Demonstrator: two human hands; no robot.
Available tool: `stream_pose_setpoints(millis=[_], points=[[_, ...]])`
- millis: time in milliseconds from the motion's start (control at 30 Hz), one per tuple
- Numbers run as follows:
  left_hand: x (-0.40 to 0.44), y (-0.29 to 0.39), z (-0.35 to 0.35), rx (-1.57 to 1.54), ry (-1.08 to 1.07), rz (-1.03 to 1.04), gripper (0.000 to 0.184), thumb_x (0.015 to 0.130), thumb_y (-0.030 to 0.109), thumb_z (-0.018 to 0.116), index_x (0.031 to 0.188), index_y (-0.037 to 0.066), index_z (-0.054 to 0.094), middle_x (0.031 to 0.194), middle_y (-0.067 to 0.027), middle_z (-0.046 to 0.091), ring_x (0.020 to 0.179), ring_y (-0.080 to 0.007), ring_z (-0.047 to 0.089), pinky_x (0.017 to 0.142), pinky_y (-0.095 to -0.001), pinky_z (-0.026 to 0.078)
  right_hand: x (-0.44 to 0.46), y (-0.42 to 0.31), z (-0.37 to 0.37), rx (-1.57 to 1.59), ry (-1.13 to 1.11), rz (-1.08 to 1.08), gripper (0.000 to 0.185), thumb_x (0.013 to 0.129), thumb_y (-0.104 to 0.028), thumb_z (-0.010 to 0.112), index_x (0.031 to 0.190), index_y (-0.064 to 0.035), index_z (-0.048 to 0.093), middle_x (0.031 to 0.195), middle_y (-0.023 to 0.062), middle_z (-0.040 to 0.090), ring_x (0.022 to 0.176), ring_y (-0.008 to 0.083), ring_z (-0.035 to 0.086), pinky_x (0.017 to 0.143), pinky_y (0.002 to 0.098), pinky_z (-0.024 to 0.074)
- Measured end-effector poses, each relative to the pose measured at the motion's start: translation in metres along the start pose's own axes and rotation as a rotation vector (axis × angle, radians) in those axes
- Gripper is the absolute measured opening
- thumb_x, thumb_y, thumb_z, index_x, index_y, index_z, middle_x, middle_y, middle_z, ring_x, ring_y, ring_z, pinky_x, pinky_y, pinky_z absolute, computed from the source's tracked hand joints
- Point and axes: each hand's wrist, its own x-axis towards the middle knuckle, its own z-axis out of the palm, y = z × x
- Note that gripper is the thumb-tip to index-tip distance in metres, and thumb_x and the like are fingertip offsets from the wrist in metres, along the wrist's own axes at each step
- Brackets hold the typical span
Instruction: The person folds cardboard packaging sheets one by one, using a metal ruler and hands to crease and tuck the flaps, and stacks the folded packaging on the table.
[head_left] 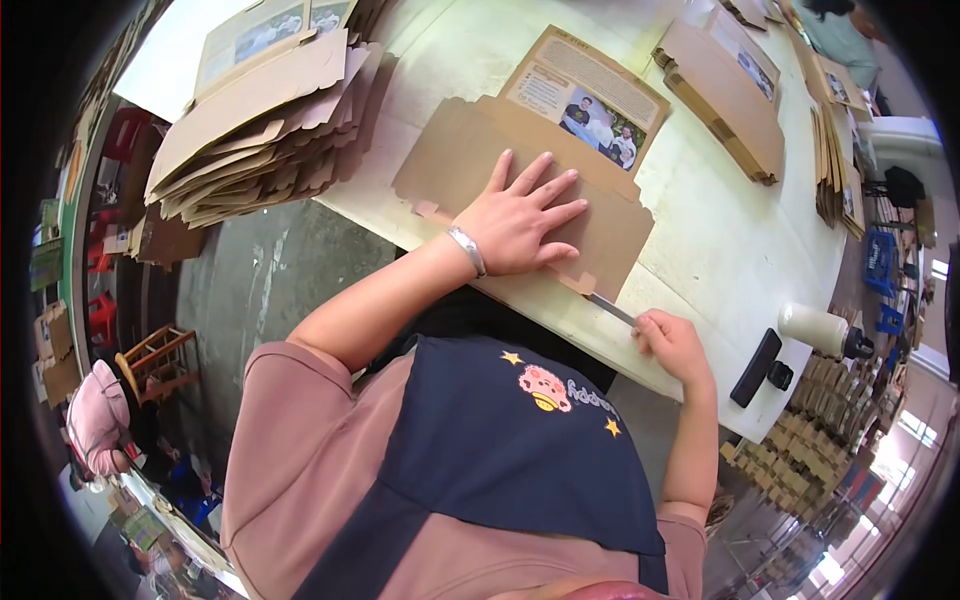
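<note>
My left hand [525, 222], with a silver bracelet at the wrist, lies flat with spread fingers on an unfolded brown cardboard piece [450, 150]. The cardboard's far panel carries printed text and a photo of several people [600, 125]. Along its near edge runs a pinkish strip [432, 212], partly hidden under my left hand and wrist. At the table's front edge my right hand [665, 340] is closed on one end of a thin, flat grey strip [610, 308]. The other end of the grey strip meets the cardboard's near edge; its exact kind I cannot make out.
A tall stack of flat cardboard pieces [260, 150] stands on the white table [690, 280] at the left. More cardboard [725, 100] lies at the back right. A white bottle [815, 328] and a black object [756, 368] rest near the right end. Other people are in the background.
</note>
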Motion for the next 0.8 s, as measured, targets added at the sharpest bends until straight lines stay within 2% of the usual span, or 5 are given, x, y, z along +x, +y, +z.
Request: stream_pose_setpoints(millis=[167,333,633,767,800], points=[[0.017,-0.009,0.01,0.067,0.083,-0.007,0.069,0.1,0.064,0.047,0.157,0.025,0.048,0.168,-0.0079,0.035,0.158,-0.0377,0.022,0.123,-0.0682,0.012,0.022,-0.014,-0.015,0.073,-0.225,0.198,0.041,0.107,-0.031,0.056,0.082,-0.0018,0.068,0.062,0.0022,0.061,0.058,0.0092,0.055,0.06,0.0274,0.0465],[0.02,-0.01,0.003,0.059,0.01,0.009,0.071,0.099,0.064,0.049,0.158,0.025,0.046,0.169,-0.0081,0.033,0.158,-0.0373,0.021,0.124,-0.0684,0.011,-0.004,-0.002,-0.003,-0.137,0.058,-0.04,0.038,0.103,-0.034,0.061,0.086,-0.0018,0.075,0.065,0.0041,0.064,0.063,0.0119,0.06,0.061,0.0289,0.0476],[-0.026,0.016,-0.016,0.027,-0.129,0.102,0.076,0.088,0.06,0.067,0.152,0.02,0.053,0.164,-0.0119,0.039,0.154,-0.0387,0.028,0.119,-0.0732,0.019,-0.118,0.068,-0.105,-0.11,0.287,0.137,0.019,0.092,-0.019,0.076,0.094,0.0001,0.075,0.084,0.0075,0.068,0.079,0.0163,0.064,0.073,0.0311,0.0486],[-0.014,0.01,-0.029,-0.219,-0.329,0.055,0.074,0.085,0.056,0.074,0.144,0.016,0.057,0.151,-0.0148,0.051,0.139,-0.0376,0.046,0.114,-0.0551,0.04,-0.135,0.032,-0.099,-0.228,0.343,0.077,0.018,0.09,-0.016,0.077,0.098,-0.0008,0.074,0.084,0.0086,0.065,0.079,0.0219,0.063,0.075,0.0319,0.0484],[-0.007,0.001,-0.03,-0.174,-0.169,0.046,0.073,0.084,0.056,0.076,0.141,0.013,0.059,0.144,-0.0152,0.054,0.131,-0.0355,0.052,0.109,-0.0475,0.045,-0.136,0.024,-0.098,-0.275,0.366,0.104,0.018,0.09,-0.016,0.078,0.099,-0.0012,0.074,0.085,0.0095,0.065,0.079,0.0231,0.063,0.075,0.0324,0.0487]])
